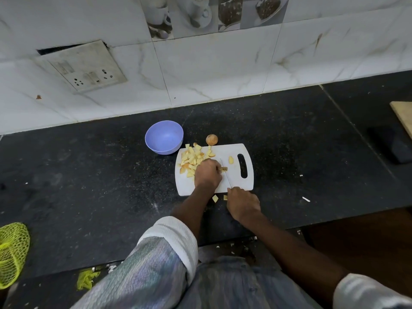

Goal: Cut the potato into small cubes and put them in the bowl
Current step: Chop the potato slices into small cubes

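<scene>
Potato strip (223, 169): small piece, on the white board (214, 186), pinned under the fingertips of the left hand (207, 175); its free end pokes out toward the knife blade (225, 172).

Knife: handle wrapped in the right hand (243, 202), at the board's near edge; blade runs away from the body, across the strip's long axis and touching or just beside it. Next cut judged to fall just right of the left fingertips, little margin.

Cut cubes (192, 158): heap on the board's far-left part, behind the left hand. One larger piece (231, 160) lies apart, between blade and handle slot (242, 166). Two cubes (215, 198) have strayed onto the counter (89, 175), just off the board's near edge.

Bowl (164, 137): lilac, holds no cubes, touching or just beside the board's far-left corner; left hand is nearer. Heap lies close to it.

Round brown item (211, 139): perhaps another potato, by the board's far edge.
</scene>
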